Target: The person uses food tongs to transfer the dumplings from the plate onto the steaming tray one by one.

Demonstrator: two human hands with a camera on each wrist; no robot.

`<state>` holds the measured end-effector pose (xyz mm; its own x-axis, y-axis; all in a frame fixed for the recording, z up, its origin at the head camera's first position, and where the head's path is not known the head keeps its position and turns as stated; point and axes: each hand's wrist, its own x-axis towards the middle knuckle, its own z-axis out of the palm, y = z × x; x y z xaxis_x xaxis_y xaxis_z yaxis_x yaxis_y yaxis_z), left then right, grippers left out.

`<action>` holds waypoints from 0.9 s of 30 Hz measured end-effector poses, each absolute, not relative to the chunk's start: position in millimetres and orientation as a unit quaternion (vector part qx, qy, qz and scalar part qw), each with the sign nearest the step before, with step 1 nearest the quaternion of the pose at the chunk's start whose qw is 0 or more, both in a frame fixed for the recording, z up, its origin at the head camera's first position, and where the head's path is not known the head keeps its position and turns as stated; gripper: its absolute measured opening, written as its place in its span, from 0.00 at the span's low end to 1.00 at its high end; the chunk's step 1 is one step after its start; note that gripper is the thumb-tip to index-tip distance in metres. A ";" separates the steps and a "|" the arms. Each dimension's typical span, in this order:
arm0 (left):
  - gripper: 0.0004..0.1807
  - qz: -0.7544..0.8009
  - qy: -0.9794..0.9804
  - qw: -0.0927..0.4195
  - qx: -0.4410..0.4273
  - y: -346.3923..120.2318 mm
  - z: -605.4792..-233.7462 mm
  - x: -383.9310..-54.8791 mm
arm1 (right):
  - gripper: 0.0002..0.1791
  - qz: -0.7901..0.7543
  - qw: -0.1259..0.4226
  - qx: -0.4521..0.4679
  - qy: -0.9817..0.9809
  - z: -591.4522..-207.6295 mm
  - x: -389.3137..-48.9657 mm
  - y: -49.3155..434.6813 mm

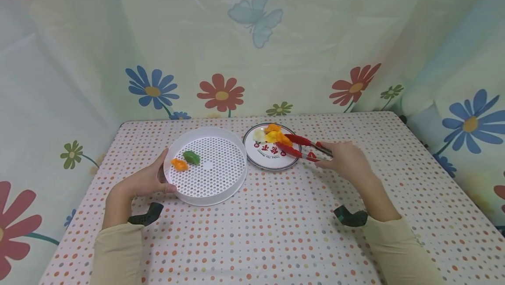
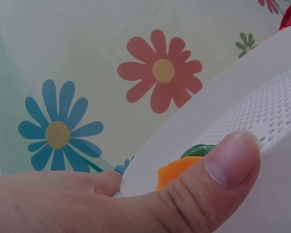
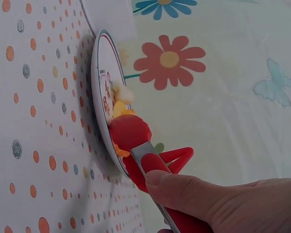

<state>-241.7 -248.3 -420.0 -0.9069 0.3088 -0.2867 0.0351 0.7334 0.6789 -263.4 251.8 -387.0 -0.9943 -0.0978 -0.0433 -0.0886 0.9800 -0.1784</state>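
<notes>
My left hand [image 1: 144, 183] grips the side of a round white steamer tray [image 1: 215, 169] with a perforated floor; the thumb lies along its near wall. Inside, towards the left, are an orange dumpling-shaped piece [image 1: 179, 165] and a green one [image 1: 191, 158], side by side. My right hand [image 1: 350, 162] holds red-and-metal tongs [image 3: 131, 132]. Their red tips reach over a white plate [image 1: 268, 161], around an orange piece at its right. A yellow piece [image 1: 272, 137], a whitish piece [image 1: 259, 135] and more orange lie beside it. Whether the tips touch the orange piece, I cannot tell.
A dotted cloth [image 1: 252, 232] covers the table. The plate stands right beside the steamer tray. Behind the table's far edge hangs a flowered curtain [image 1: 189, 35], which also runs along both sides.
</notes>
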 end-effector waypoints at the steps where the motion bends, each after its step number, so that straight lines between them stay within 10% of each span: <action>1: 0.73 0.351 0.911 0.194 0.092 -248.7 -420.2 -241.5 | 0.41 -0.089 0.025 -0.048 0.995 -387.1 -263.9 251.5; 27: 0.74 0.350 0.913 0.189 0.092 -251.4 -426.9 -249.0 | 0.40 -0.127 -0.014 -0.097 0.987 -346.6 -240.0 182.7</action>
<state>-249.0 -251.4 -426.9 -0.9113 0.3013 -0.2808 0.0361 0.7376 0.6743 -240.0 182.7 -346.6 -0.9808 -0.1878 0.0529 -0.1951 0.9490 -0.2476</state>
